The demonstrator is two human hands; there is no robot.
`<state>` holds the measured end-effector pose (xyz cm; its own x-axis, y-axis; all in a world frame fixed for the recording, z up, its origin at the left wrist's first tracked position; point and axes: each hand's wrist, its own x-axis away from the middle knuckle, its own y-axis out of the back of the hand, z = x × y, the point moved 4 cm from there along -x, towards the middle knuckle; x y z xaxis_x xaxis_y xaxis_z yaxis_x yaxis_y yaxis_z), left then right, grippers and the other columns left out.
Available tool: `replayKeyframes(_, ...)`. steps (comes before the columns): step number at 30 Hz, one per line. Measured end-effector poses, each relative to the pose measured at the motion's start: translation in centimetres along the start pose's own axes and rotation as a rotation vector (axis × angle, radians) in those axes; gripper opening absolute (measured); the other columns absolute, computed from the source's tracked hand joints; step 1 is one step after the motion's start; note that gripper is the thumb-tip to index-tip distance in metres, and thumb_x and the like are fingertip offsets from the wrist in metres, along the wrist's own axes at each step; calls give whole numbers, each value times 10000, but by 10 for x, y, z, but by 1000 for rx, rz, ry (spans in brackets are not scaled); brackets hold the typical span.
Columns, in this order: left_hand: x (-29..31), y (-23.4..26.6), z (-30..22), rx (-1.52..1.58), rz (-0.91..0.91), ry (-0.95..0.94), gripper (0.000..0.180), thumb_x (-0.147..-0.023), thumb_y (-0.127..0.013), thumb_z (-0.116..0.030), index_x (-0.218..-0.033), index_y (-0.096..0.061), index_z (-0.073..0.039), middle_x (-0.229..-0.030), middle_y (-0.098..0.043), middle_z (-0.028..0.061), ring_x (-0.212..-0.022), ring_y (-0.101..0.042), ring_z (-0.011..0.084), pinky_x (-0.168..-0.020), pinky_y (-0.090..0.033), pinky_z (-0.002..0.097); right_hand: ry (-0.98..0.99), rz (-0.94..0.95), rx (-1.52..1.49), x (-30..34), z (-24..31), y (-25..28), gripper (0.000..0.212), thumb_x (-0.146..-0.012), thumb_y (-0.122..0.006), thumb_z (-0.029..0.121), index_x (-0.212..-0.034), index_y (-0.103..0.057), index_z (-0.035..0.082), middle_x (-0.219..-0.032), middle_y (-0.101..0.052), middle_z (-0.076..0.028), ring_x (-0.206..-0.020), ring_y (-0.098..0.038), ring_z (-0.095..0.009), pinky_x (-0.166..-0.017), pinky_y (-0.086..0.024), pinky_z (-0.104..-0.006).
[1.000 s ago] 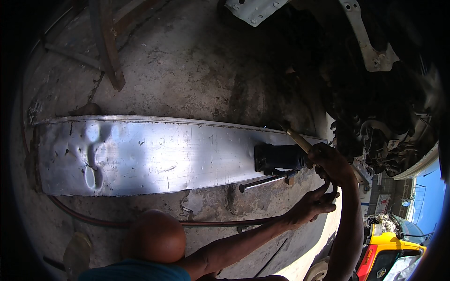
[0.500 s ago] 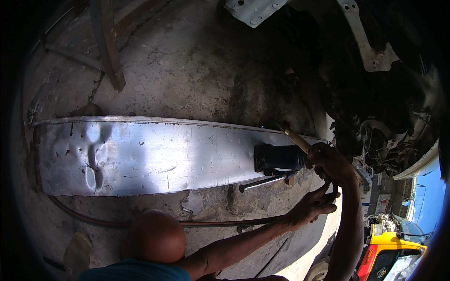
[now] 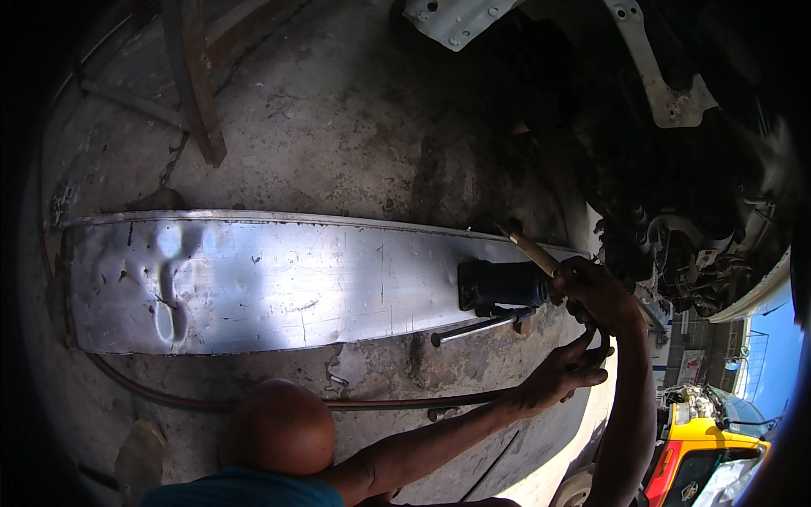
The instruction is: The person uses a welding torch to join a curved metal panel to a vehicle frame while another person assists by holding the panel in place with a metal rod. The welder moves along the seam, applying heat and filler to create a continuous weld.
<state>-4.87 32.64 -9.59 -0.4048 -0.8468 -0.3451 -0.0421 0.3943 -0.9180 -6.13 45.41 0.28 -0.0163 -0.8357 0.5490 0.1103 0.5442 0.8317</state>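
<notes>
My right hand (image 3: pixel 596 291) is closed around the tan handle (image 3: pixel 534 253) of a tool. A dark tip shows at the handle's far end; its kind I cannot make out. Just left of that hand is a black bottle jack (image 3: pixel 507 283), its base against a long, dented sheet-metal panel (image 3: pixel 338 279). A shiny metal lever (image 3: pixel 469 329) juts out beside the jack. Below my right hand, my left hand (image 3: pixel 568 373) has its fingers stretched and apart, the upper ones close to or touching the right hand. Shadow hides exactly where the two hands meet.
A hose (image 3: pixel 372 405) crosses the concrete floor by my bare knee (image 3: pixel 279 427). Rusty metal legs (image 3: pixel 196 93) stand at the far left. Dark vehicle parts and a pale bracket (image 3: pixel 676 101) fill the upper right. Outside is a yellow-and-red vehicle (image 3: pixel 705 435).
</notes>
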Motion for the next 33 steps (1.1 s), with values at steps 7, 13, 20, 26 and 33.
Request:
replayKeyframes(7, 0, -1, 2, 1, -9, -16, 1011, -965, -758, -288, -1711, -86, -171, -1500, -608, 138, -582, -293, 11, -483, -282, 221, -14, 11, 4, 3, 6, -1, 321, -1001, -669, 351, -1186, -676, 90, -854, -734, -32, -659, -634, -107, -579, -526, -304)
replayKeyframes(13, 1, -5, -3, -22, -28, -41, 959, -962, -750, -246, -1696, -147, -120, -1436, -641, 73, -734, -411, 36, -580, -332, 230, -2, 26, -2, 5, 9, -1, 310, -997, -668, 346, -1167, -674, 87, -851, -726, -26, -655, -625, -103, -580, -525, -301)
replayKeyframes(20, 2, -6, -8, -63, -8, 0, 969, -971, -745, -257, -1697, -123, -102, -1439, -631, 108, -737, -421, 39, -582, -343, 225, 6, 17, 17, 6, 6, 2, 323, -1003, -664, 365, -1159, -674, 83, -857, -743, -33, -645, -639, -109, -572, -532, -304)
replayKeyframes(26, 3, 0, -12, -71, -30, 12, 938, -952, -756, -314, -1672, -198, -91, -1376, -652, 44, -668, -380, 31, -547, -330, 237, 23, -6, 58, -6, 1, -1, 316, -997, -676, 359, -1170, -678, 93, -859, -750, -41, -639, -656, -111, -567, -541, -308)
replayKeyframes(33, -3, 0, 0, -58, -11, 5, 998, -952, -759, -362, -1689, -134, -113, -1349, -645, 48, -587, -317, 27, -497, -310, 224, -5, -52, 41, -3, -6, 0, 257, -989, -691, 306, -1135, -686, 95, -803, -717, -33, -636, -661, -115, -544, -523, -318)
